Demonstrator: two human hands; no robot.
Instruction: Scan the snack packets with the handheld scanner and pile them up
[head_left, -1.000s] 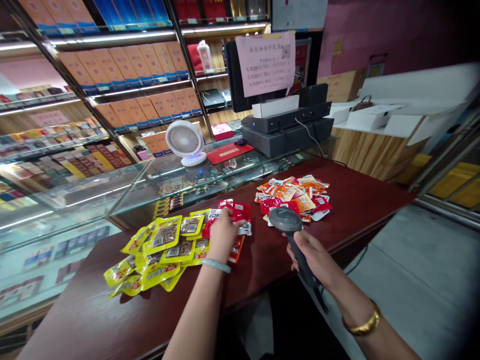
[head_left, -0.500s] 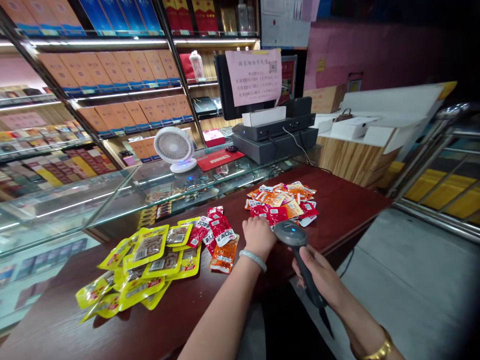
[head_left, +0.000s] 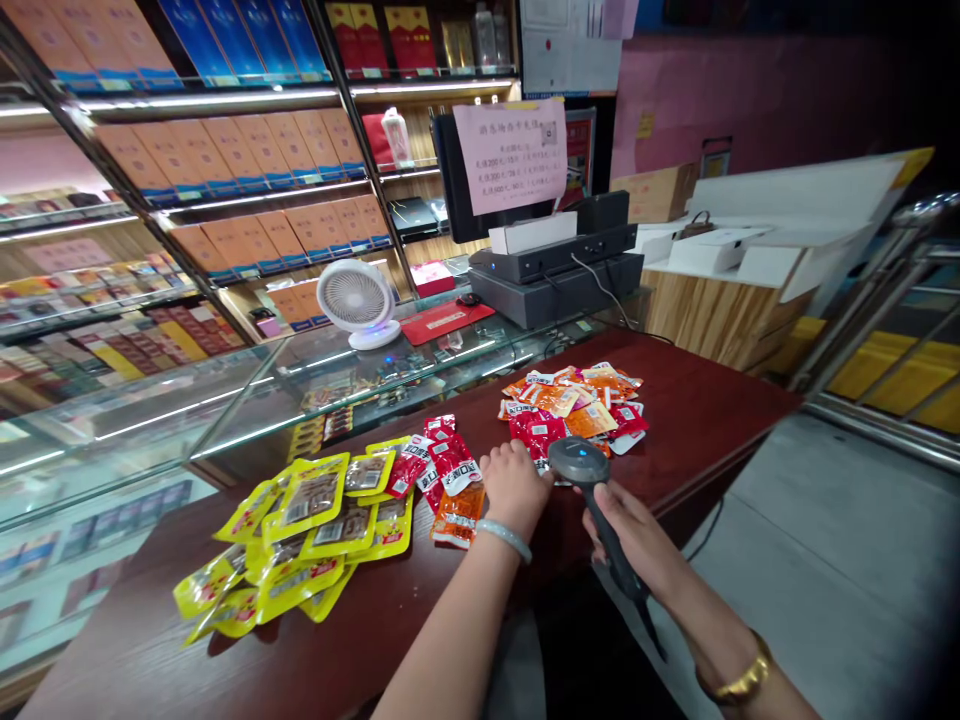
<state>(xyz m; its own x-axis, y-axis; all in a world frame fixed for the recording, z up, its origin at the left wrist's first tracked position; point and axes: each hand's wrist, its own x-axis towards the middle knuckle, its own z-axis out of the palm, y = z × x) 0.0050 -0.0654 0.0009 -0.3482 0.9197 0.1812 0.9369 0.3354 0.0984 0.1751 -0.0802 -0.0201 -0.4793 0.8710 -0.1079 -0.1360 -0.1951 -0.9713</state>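
In the head view, my left hand (head_left: 516, 487), wearing a pale bangle, is low over the table between two groups of snack packets. Its fingers are apart, though their tips are partly hidden; I see nothing held in them. A red packet (head_left: 538, 430) lies just beyond the thumb, at the near edge of a red and orange packet pile (head_left: 581, 390). To the hand's left are a few more red packets (head_left: 454, 462) and an orange packet (head_left: 457, 515). My right hand (head_left: 634, 530) is closed around the handle of a dark barcode scanner (head_left: 581, 462), whose head is close to the red packet.
Yellow snack packets (head_left: 315, 500) are heaped on the left of the dark red table (head_left: 360, 650). Behind it runs a glass display counter (head_left: 247, 390) with a white fan (head_left: 356, 297), a red mat (head_left: 448, 322) and a monitor with a paper sign (head_left: 512, 155). A metal railing (head_left: 885, 300) stands at right.
The view has shifted slightly. My left hand has moved a little left, away from the scanner, and more of the red packet beside the thumb shows. The scanner stays in my right hand.
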